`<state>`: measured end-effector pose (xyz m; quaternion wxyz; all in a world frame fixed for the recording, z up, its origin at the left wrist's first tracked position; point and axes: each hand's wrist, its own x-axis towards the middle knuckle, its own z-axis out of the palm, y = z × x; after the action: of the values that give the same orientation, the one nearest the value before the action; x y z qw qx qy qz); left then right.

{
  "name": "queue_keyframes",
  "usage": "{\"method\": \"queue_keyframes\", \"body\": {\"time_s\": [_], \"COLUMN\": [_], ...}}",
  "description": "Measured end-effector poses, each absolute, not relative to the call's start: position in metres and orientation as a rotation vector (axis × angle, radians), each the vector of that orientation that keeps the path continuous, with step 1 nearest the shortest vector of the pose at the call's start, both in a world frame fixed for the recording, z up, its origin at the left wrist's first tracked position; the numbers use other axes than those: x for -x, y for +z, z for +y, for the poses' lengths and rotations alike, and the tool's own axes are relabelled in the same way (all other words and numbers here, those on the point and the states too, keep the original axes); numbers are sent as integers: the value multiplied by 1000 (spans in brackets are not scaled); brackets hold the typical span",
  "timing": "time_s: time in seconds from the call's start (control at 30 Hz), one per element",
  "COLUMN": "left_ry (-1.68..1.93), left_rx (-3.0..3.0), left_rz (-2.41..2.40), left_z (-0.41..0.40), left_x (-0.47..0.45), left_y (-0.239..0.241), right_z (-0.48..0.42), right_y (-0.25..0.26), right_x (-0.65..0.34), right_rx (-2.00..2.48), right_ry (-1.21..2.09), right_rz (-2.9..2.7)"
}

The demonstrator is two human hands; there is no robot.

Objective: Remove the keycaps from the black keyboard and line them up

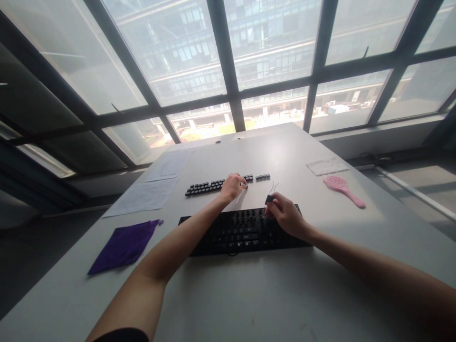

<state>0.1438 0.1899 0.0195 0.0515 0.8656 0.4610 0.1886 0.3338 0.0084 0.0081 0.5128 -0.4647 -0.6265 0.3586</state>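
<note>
A black keyboard (245,232) lies on the white table, with several of its keys off in the upper part. Beyond it, loose black keycaps (204,188) are set out in rows. My left hand (233,186) is at the right part of these rows, its fingertips pinched on a small dark keycap (244,185), partly hidden. My right hand (283,213) is closed around a wire keycap puller (270,199), holding it by its black middle just above the keyboard's right part. Its wire loops stick out both ways.
To the left lie a purple drawstring pouch (123,247) and white paper sheets (142,197). A pink hairbrush (344,191) and a flat pale packet (326,166) are on the right. Large windows (231,61) rise behind the table.
</note>
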Motion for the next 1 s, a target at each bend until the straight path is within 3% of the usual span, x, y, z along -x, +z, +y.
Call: {"method": "queue_keyframes", "body": {"time_s": [0.43,1.0], "left_ry": [550,629], "left_rx": [-2721,-2739], "left_rz": [1210,1385], "left_z": [196,195], "left_x": [-158,-148], "left_y": [13,16], "right_z": [8,8], "right_y": [10,9], "right_x": [-334,-334], "right_rx": [1124,1094], "right_ry": [867,884], "right_rz": [-1510,-1494]}}
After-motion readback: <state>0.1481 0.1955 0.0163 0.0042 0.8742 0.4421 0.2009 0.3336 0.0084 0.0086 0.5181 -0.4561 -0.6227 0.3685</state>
